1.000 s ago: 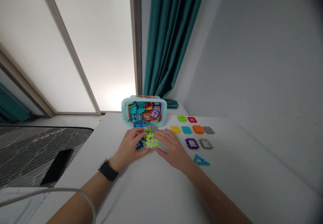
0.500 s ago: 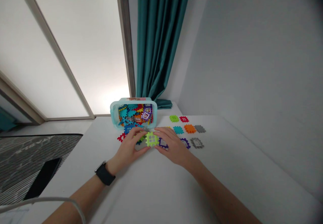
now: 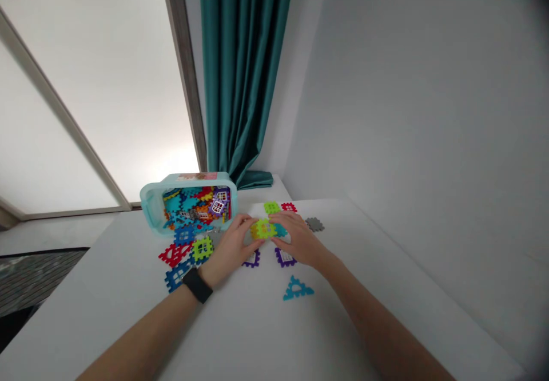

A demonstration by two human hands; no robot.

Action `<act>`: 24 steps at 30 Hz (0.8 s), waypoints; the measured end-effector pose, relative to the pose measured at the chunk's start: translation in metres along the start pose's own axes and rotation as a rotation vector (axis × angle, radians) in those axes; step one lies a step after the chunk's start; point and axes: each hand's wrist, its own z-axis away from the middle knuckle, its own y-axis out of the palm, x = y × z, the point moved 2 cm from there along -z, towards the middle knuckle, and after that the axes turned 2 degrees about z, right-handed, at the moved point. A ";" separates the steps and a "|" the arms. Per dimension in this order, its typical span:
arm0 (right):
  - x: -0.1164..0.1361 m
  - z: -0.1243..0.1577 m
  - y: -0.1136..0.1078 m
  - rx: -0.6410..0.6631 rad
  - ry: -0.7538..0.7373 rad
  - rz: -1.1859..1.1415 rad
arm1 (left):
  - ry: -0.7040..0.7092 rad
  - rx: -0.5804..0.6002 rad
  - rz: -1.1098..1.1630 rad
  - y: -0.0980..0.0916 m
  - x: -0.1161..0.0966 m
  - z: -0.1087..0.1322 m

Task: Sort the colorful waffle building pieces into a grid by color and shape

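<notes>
Both my hands meet at the middle of the white table [image 3: 107, 289], pinching a lime-green interlocking window tile [image 3: 262, 229] between their fingertips. My left hand [image 3: 231, 249] grips its left edge, and my right hand [image 3: 298, 239] grips its right edge. A teal tile [image 3: 280, 231] lies partly hidden under my right fingers. Beside my left hand lie a green window tile [image 3: 202, 249], a red tile [image 3: 174, 254] and blue tiles [image 3: 178, 275]. Purple frame tiles [image 3: 285, 258] lie just below my right hand.
A pale aqua plastic tub [image 3: 151, 203] lies tipped on its side at the back, packed with multicoloured tiles. A teal triangular piece [image 3: 297, 289] and a grey tile [image 3: 314, 224] lie on the table. A wall runs along the right side, and a teal curtain [image 3: 240, 66] hangs behind.
The whole view has swung to the left. My hands have closed in on the lime-green tile, and more tiles now show beside the tub at the left.
</notes>
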 end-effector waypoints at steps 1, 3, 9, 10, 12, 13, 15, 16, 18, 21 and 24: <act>-0.009 -0.001 0.001 0.002 0.010 0.004 | -0.009 0.009 0.004 0.005 0.002 -0.006; -0.026 -0.003 0.004 0.003 0.033 0.007 | -0.031 0.020 0.002 0.014 0.008 -0.017; -0.076 -0.016 0.010 0.040 0.156 -0.011 | -0.096 0.016 -0.041 0.038 0.026 -0.043; -0.083 -0.020 0.011 0.043 0.178 -0.008 | -0.095 0.010 -0.036 0.041 0.029 -0.047; -0.095 -0.027 0.014 0.057 0.207 0.003 | -0.091 -0.001 -0.012 0.047 0.036 -0.055; -0.100 -0.030 0.016 0.064 0.212 0.006 | -0.095 -0.004 0.004 0.049 0.039 -0.059; -0.108 -0.035 0.020 0.081 0.211 0.008 | -0.110 -0.001 0.027 0.053 0.045 -0.067; -0.111 -0.037 0.022 0.090 0.207 0.006 | -0.117 0.002 0.032 0.054 0.048 -0.070; -0.116 -0.040 0.026 0.109 0.200 0.002 | -0.127 0.004 0.032 0.057 0.053 -0.074; -0.121 -0.041 0.028 0.130 0.199 -0.004 | -0.135 -0.001 0.026 0.063 0.058 -0.076; -0.123 -0.042 0.030 0.142 0.207 -0.013 | -0.139 0.034 0.017 0.069 0.060 -0.075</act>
